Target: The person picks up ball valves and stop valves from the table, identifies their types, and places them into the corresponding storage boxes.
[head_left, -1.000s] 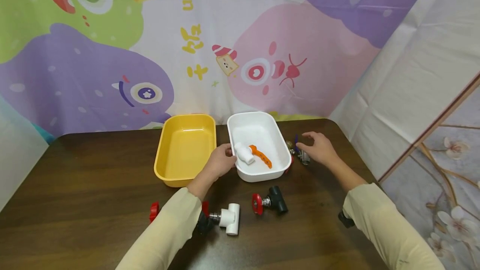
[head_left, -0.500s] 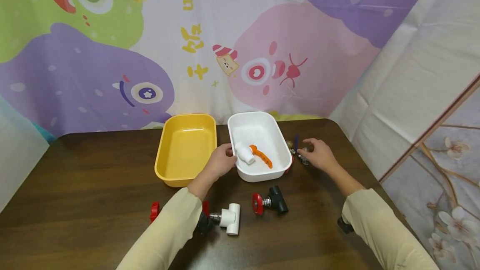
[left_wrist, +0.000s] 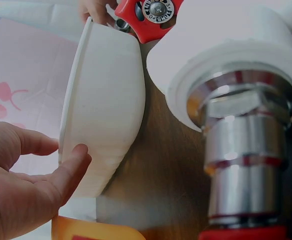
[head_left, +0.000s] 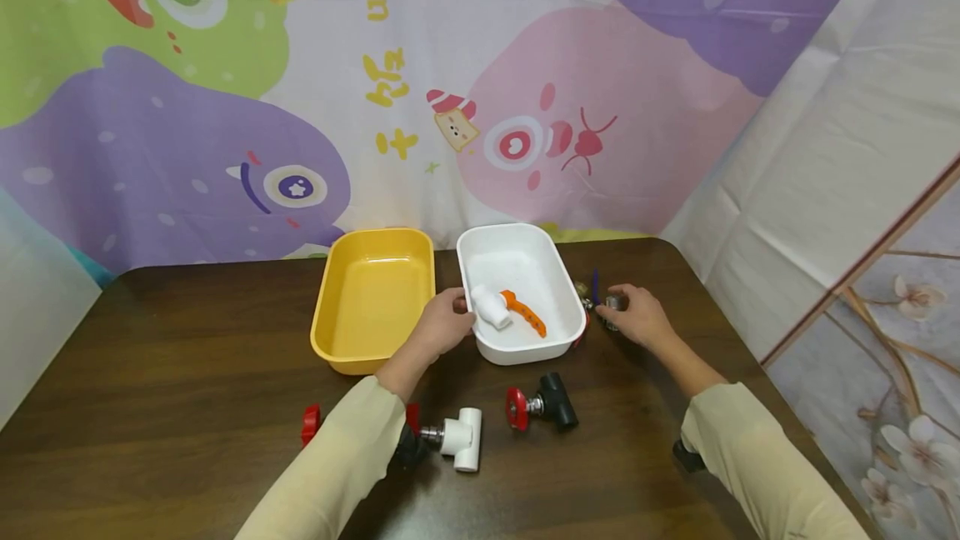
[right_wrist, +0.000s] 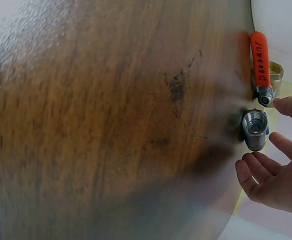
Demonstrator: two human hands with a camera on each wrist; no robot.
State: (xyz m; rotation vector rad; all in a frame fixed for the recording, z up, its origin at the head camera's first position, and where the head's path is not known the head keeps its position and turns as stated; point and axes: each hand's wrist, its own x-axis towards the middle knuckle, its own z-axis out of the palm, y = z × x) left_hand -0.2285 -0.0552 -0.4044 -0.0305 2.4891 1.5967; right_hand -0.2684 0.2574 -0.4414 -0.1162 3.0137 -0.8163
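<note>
My left hand [head_left: 442,325] is at the left rim of the white tray [head_left: 517,352], pinching it lightly between thumb and fingers. In the left wrist view one fingertip [left_wrist: 81,150] lies against the tray's outer wall. Inside the tray are a white plastic pipe fitting [head_left: 491,307] and an orange lever handle [head_left: 525,312]. Right of the tray, my right hand [head_left: 637,315] surrounds a metal ball valve [right_wrist: 256,127] with spread fingers, without a visible grip. Beside that valve is another with a red lever [right_wrist: 260,60]; a blue-purple lever [head_left: 596,286] shows near the fingers.
A yellow tray [head_left: 371,307] stands left of the white one. Nearer on the dark wooden table [head_left: 165,390] lie a black valve with a red handwheel [head_left: 517,408] and a white tee valve [head_left: 467,440]. Another red handwheel [head_left: 311,423] is partly behind the left sleeve.
My right hand has lowered slightly toward the near side, around the metal ball valve. My left hand stays at the white tray's rim.
</note>
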